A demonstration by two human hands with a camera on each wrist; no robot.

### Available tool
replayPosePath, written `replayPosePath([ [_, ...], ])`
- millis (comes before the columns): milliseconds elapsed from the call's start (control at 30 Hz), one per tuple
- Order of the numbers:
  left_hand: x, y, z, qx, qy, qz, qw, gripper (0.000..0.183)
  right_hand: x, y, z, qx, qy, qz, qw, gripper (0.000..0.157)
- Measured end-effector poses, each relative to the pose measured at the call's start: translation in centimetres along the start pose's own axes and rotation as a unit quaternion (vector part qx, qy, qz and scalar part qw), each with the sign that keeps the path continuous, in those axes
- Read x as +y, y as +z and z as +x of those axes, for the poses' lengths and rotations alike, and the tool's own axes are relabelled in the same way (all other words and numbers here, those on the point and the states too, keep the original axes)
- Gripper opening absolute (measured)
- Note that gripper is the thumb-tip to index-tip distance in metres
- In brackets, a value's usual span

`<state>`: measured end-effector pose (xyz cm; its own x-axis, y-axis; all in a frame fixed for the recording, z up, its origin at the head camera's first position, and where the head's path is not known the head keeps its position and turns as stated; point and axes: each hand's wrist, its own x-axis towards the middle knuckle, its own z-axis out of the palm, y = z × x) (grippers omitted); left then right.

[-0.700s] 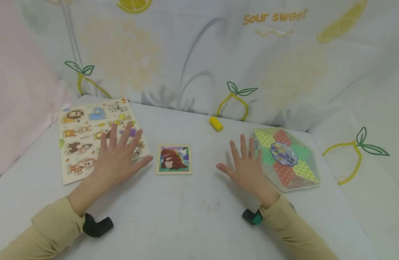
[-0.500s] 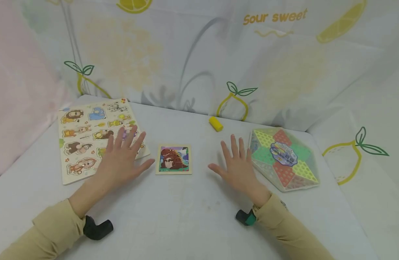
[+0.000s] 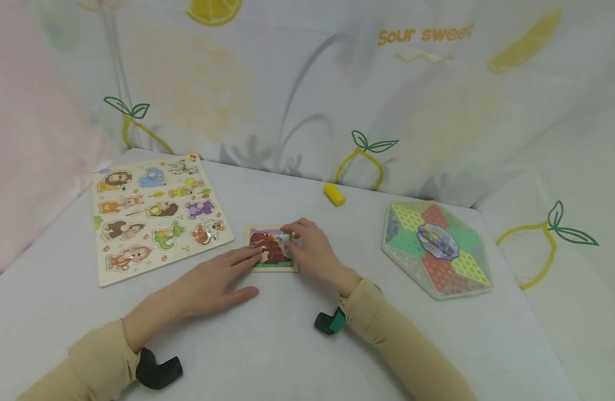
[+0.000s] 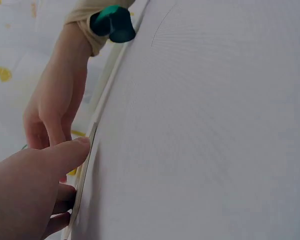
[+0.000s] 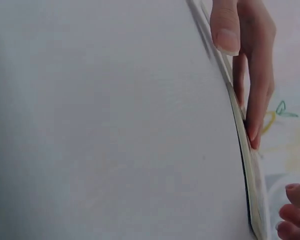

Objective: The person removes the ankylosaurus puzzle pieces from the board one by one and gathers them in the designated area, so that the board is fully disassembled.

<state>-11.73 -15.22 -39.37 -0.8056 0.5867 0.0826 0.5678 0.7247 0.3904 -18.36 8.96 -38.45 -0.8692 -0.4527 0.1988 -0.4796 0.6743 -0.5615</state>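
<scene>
A small square dinosaur jigsaw puzzle (image 3: 277, 255) in a pale wooden frame lies flat mid-table in the head view. My left hand (image 3: 204, 285) reaches over its left side, fingers extended onto the picture and thumb spread toward me. At the upper right corner is my right hand (image 3: 315, 250), fingers bent, with a gap between thumb and index finger. In the right wrist view the board's edge (image 5: 255, 192) appears side-on; the right fingertips (image 5: 290, 214) stand just off it, and the left fingers come down on its top. Both hands cover parts of the picture.
An animal peg puzzle board (image 3: 162, 259) lies at the left. To the right sits a hexagonal clear-lidded game box (image 3: 438, 250) in red, yellow and green. A yellow cylinder (image 3: 334, 194) rests near the back edge, before a lemon-print cloth (image 3: 297, 72).
Both hands have come inward from either side to the dinosaur puzzle. The left fingers now lie on it, and the right fingers have bent over its right corner. The animal board is uncovered.
</scene>
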Motion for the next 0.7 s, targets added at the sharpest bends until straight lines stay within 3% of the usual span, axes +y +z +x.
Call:
replayPosePath([
  [133, 0.0, 0.1, -0.1, 0.000, -0.003, -0.003, 1.0000, 0.069, -1.2, 1.2, 1.8, -0.035, -0.002, -0.012, 0.999, 0.027],
  [300, -0.2, 0.1, -0.2, 0.009, 0.000, -0.009, 0.9999, 0.066, -2.2, 2.1, 3.2, -0.059, -0.019, -0.072, 0.995, 0.025],
  [433, -0.4, 0.2, -0.2, 0.012, 0.005, -0.012, 0.9998, 0.064, -2.5, 2.4, 3.6, -0.065, -0.033, -0.092, 0.993, 0.026],
  [700, -0.5, 0.3, -0.1, 0.012, 0.002, -0.014, 0.9998, 0.065, -2.0, 2.6, 3.6, -0.069, -0.044, -0.081, 0.993, 0.028],
])
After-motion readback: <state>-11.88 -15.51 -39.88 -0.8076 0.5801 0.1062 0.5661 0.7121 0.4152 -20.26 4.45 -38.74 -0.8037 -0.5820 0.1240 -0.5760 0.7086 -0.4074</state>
